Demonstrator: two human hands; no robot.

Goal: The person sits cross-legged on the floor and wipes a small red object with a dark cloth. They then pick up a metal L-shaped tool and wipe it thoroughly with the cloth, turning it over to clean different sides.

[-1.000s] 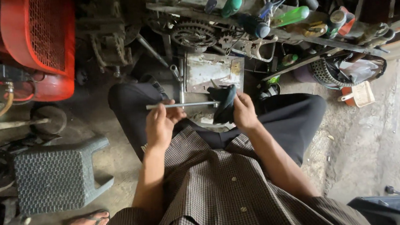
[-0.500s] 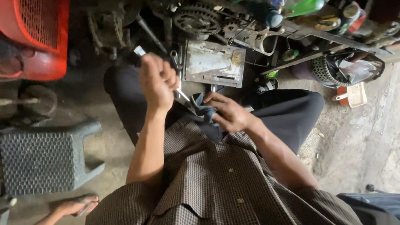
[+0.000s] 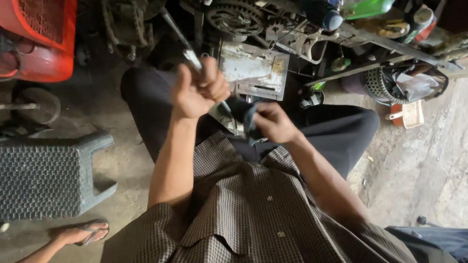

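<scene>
Metal rod [image 3: 193, 56], long and thin, runs slantwise from beside the toothed gear [image 3: 233, 14] down toward the person's lap, and the rest of the scene is best placed against it. Left hand [image 3: 199, 89] is fisted around the rod's middle, fingers [image 3: 215, 82] clamped tight on it, thumb up. Below and to the right of that grip, the right hand [image 3: 273, 123] pinches a dark blue cloth [image 3: 247, 119] against the rod's lower end; its fingers are closed on the cloth, which hides the rod's tip. Behind the rod lies a grey metal plate [image 3: 254, 67], and well to its left on the floor stands a grey plastic stool [image 3: 40, 176]. Another person's foot in a sandal [image 3: 82, 234] rests near that stool.

By the look of it, the step in hand is wiping the rod clean: one hand steadies, the other rubs. A next move would call for a firm left grip while the cloth slides along the shaft, with care that the upper end does not knock the cluttered parts around the gear.
</scene>
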